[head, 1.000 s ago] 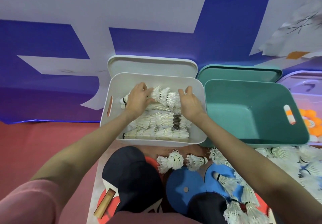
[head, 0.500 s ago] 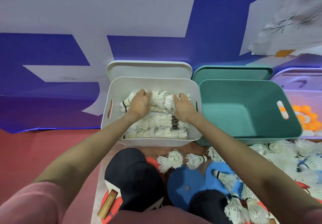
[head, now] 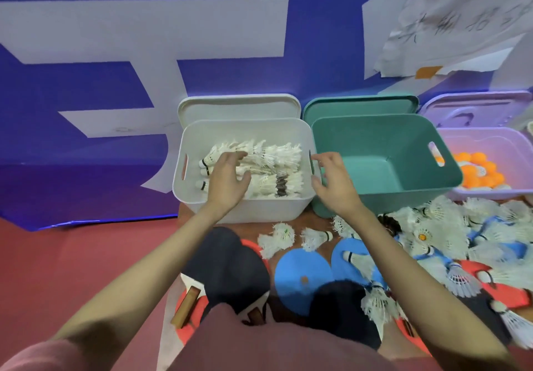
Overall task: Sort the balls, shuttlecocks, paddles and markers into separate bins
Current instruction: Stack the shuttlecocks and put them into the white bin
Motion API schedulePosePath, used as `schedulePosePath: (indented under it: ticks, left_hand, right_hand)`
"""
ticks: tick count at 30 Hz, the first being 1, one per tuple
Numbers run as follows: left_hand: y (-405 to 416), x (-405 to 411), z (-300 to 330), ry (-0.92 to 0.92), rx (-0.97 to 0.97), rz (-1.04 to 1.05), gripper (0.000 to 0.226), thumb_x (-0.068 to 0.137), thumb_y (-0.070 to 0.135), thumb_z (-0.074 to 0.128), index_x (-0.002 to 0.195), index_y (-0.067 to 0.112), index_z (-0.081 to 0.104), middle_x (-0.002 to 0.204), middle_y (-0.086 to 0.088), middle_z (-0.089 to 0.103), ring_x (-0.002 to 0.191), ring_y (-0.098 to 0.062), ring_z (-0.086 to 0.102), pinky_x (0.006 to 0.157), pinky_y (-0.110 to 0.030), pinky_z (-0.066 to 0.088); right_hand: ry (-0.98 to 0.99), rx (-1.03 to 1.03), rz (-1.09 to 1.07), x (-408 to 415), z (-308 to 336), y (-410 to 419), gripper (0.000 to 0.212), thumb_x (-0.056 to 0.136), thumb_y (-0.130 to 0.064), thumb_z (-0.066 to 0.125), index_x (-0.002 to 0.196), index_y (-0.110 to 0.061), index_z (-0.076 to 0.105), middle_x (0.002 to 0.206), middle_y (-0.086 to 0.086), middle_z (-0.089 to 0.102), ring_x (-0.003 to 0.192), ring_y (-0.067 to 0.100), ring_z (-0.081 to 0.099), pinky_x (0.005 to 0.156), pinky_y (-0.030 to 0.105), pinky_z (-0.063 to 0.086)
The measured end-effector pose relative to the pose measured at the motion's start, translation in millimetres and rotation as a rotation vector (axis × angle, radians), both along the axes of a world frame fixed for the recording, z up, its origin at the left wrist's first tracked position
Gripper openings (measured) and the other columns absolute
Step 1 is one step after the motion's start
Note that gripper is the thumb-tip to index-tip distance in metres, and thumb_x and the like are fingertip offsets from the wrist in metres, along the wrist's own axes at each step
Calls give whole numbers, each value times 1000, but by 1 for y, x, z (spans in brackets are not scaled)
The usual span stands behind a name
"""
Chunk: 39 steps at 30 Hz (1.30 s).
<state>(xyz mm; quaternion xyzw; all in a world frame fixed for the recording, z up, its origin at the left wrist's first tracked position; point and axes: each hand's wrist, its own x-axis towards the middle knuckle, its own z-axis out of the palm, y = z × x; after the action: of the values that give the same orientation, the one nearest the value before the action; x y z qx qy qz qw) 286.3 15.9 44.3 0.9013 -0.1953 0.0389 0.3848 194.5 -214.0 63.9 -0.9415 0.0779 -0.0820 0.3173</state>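
Over the near rim of the white bin [head: 219, 212], the left hand [head: 227, 181] is seen with fingers loosely spread and nothing grasped; its fingertips lie above the packed shuttlecocks [head: 268, 168], and contact with them cannot be confirmed. The right hand [head: 334, 181] is held above the gap between the white bin and the teal bin [head: 403, 186], fingers relaxed and slightly curled, nothing held.

The shuttlecocks in the white bin are laid on their sides in rows, cork ends toward the left wall. The teal bin is observed beside the white bin on the right, the two walls close together. A lavender bin [head: 496, 145] is placed further right, with orange balls [head: 476, 171] inside it. A lid stands behind each bin against the blue and white wall [head: 115, 53].

On the red floor [head: 57, 255] in front of the bins, two loose shuttlecocks [head: 277, 239] are noted near the white bin. A larger scatter of shuttlecocks [head: 450, 235] is spread to the right, over and among blue paddles [head: 300, 275] and red paddles [head: 501, 292]. A dark paddle [head: 230, 266] lies nearest the left forearm, with a wooden handle [head: 186, 307] beside it.
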Motion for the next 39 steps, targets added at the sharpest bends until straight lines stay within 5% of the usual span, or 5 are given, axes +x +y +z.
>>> schedulePosePath:
  ticks: [10, 22, 28, 33, 39]
  left_hand:
    - [-5, -129, -25, -41, 45, -235, 25, 86, 7, 58, 111, 9, 59, 104, -2, 54, 90, -14, 54, 77, -29, 46]
    - [-12, -180, -57, 273, 302, -186, 36, 85, 14, 62, 120, 11, 56, 115, -6, 55, 105, -20, 55, 82, -25, 42]
    - [-28, -188, -58, 292, 269, -120, 37, 83, 12, 62, 120, 10, 56, 115, -7, 54, 105, -22, 55, 84, -28, 45]
    - [-31, -196, -60, 332, 219, -50, 36, 81, 8, 66, 116, 10, 59, 108, -5, 57, 95, -18, 56, 79, -22, 40]
    - [-40, -205, -62, 491, 103, -117, 51, 75, 18, 79, 122, 16, 58, 105, 6, 61, 93, -9, 58, 76, -9, 43]
  right_hand:
    - [73, 22, -179, -151, -59, -25, 34, 86, -1, 54, 120, -4, 54, 117, 12, 43, 102, 27, 54, 86, 39, 49]
    - [468, -457, 305, -130, -101, 4, 82, 80, 11, 50, 149, -25, 23, 149, 24, 10, 130, 38, 26, 98, 40, 40]
    - [393, -608, 397, -100, -107, -4, 54, 74, 13, 56, 123, -8, 47, 128, 18, 35, 115, 32, 40, 77, 35, 41]
    - [151, -158, 230, -112, -116, -23, 12, 88, -3, 56, 99, -2, 61, 104, 11, 53, 92, 25, 54, 72, 37, 47]
    - [98, 496, 135, -170, -91, -28, 12, 89, -8, 62, 97, -4, 71, 90, 5, 67, 72, -4, 59, 69, 12, 47]
